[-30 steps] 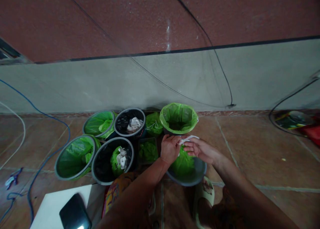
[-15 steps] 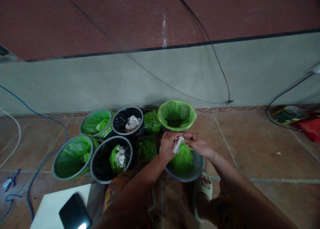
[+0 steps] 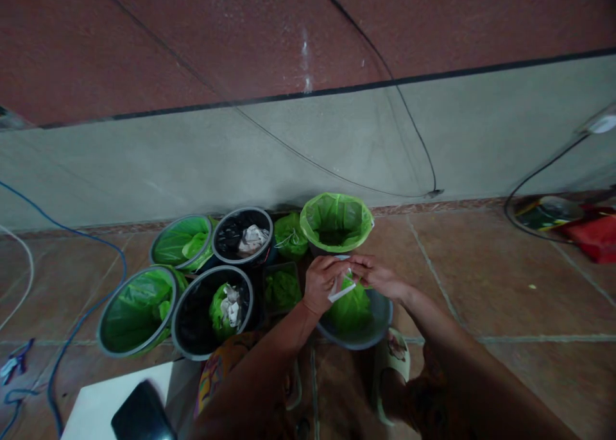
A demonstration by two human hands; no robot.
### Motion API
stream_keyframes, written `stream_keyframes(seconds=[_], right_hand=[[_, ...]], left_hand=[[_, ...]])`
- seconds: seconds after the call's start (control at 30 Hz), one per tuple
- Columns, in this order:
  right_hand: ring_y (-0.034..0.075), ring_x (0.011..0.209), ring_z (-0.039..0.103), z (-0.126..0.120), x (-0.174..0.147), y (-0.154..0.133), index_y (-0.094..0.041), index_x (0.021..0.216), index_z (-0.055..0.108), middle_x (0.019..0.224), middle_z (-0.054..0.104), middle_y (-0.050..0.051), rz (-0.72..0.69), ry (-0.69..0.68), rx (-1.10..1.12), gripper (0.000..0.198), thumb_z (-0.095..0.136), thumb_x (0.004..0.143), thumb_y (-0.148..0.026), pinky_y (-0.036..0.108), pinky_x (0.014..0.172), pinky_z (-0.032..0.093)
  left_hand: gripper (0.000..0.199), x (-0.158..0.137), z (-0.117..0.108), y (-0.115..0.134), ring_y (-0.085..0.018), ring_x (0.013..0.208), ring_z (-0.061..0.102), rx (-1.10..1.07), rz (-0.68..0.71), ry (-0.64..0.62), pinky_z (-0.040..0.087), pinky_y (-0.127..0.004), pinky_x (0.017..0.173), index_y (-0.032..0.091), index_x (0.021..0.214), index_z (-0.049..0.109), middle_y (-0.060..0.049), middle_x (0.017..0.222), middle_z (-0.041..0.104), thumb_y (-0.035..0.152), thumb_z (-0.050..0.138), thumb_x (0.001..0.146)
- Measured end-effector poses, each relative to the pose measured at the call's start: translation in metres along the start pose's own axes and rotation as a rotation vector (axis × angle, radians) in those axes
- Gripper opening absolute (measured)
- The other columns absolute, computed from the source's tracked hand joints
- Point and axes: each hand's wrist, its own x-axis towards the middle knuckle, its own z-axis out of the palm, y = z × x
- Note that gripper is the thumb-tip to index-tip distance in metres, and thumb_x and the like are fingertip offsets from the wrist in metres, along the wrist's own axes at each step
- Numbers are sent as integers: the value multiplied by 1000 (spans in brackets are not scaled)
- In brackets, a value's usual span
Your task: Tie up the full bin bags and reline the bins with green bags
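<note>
Wall: dull red (image 3: 216, 36) above, pale grey (image 3: 183, 170) below, a dark line between.
Floor: brown tiles (image 3: 481, 279) with pale joints.
Packet at far right: yellow and dark green (image 3: 546, 213), beside a red item (image 3: 590, 238); any print is too blurred to read.
White strip: narrow, pale and bent (image 3: 342, 292), held above the grey basin.
Left hand: fingers curled in (image 3: 321, 283), pinching the strip.
Right hand: fingers loosely bent (image 3: 376, 276), meeting the left near the strip's upper end; whether they grip it, I cannot tell.
Grey basin: round (image 3: 356, 346), with bunched bright-green plastic (image 3: 349, 315) inside.
Green-lined bin: behind the hands (image 3: 367, 231), mouth wide open.
Rear black-lined bin: crumpled whitish paper (image 3: 253, 238) within its grey rim (image 3: 215, 238).
Front black-lined bin: grey rim (image 3: 175, 318); a green bundle (image 3: 219, 315) and crumpled paper (image 3: 231, 306) inside.
Two leftmost bins: grey-rimmed, green-lined, one at the rear (image 3: 152, 247), one in front (image 3: 100, 328).
Small rectangular container: green plastic (image 3: 282, 290) inside.
</note>
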Motion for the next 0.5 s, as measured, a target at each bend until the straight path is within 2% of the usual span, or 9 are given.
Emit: stream_keyframes(seconds=[0.13, 0.27, 0.37, 0.5], right_hand=[[14, 63, 54, -3, 0, -5, -20, 84, 65, 69, 59, 0, -104, 96, -262, 33, 52, 92, -49, 27, 63, 43], [19, 88, 63, -8, -3, -9, -20, 90, 63, 97, 68, 7, -239, 224, -669, 24, 43, 99, -30, 31, 84, 48], [23, 97, 67, -14, -5, -5, -19, 97, 64, 109, 69, 13, -146, 243, -907, 26, 41, 101, -29, 33, 88, 48], [29, 98, 70, -19, -7, -1, -17, 103, 65, 111, 72, 19, 37, 273, -1081, 27, 42, 102, -31, 37, 86, 50]], left_hand=[[27, 3, 1, -4, -20, 95, 70, 39, 17, 15, 51, -35, 95, 23, 109, 78, -6, 101, 79, 26, 52, 102], [33, 5, -2, -6, -21, 87, 71, 143, 3, -91, 50, -36, 94, 20, 98, 76, -8, 96, 79, 26, 44, 104], [33, 4, -5, -6, -21, 83, 70, 237, -55, -176, 50, -33, 89, 21, 90, 74, -8, 87, 77, 27, 44, 103], [23, 3, -6, -4, -20, 81, 70, 241, -283, -265, 49, -28, 79, 22, 83, 71, -6, 81, 75, 30, 55, 97]])
